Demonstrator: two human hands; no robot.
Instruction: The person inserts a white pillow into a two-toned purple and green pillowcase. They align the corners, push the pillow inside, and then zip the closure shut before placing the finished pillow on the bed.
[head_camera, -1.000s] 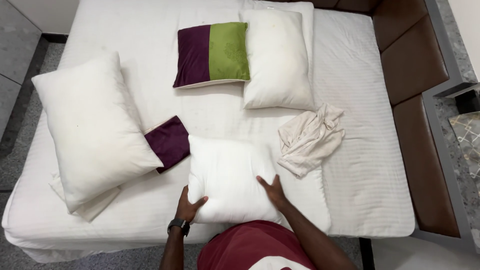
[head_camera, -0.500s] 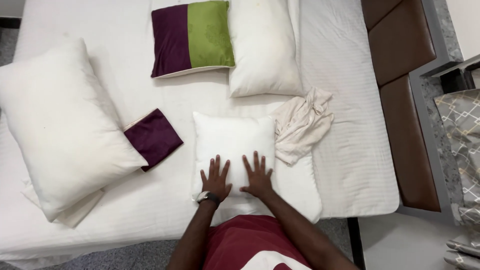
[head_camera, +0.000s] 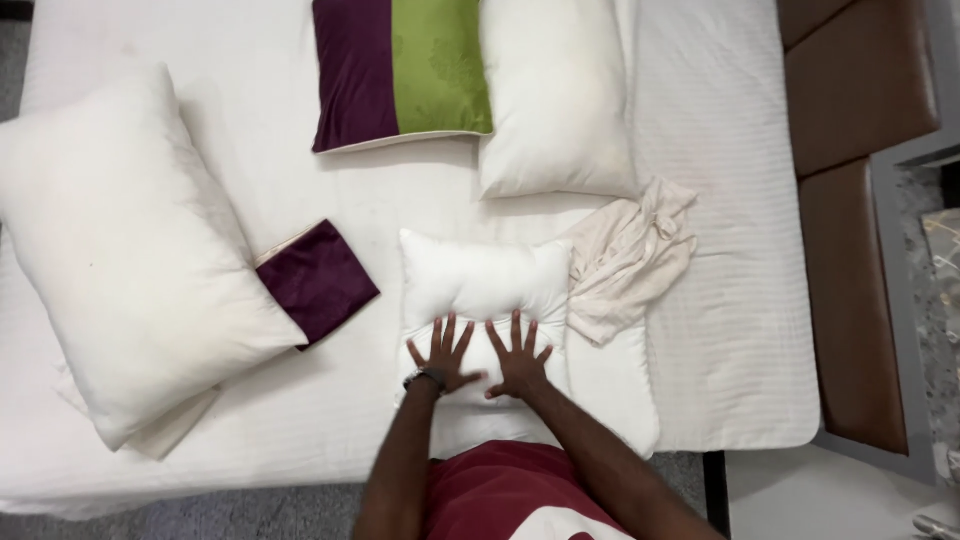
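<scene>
The bed (head_camera: 720, 300) fills nearly the whole view, covered with a white sheet, and a brown padded frame (head_camera: 850, 200) runs along its right side. On the left part lies the big white pillow (head_camera: 130, 250), set at an angle, with its lower corner over a flat white cloth. At the top edge there is a purple and green cushion (head_camera: 405, 70), and just beside it on the right a second white pillow (head_camera: 555, 95). A crumpled cream cloth (head_camera: 630, 255) lies below that one, touching the right edge of the small white pillow (head_camera: 485, 285). A folded purple cover (head_camera: 320, 280) rests between the big pillow and the small one.

The small pillow is in the near middle of the bed, directly in front of the person. Both hands lie flat on its near half: the left hand (head_camera: 443, 355), with a dark band on the wrist, and the right hand (head_camera: 518, 358) close beside it. The fingers (head_camera: 517, 332) are spread wide and straight; they grasp nothing, they only press down.

To do this pressing well, I think the palms should push evenly and move outward to the corners, so the filling spreads and the pillow does not slide on the sheet.
</scene>
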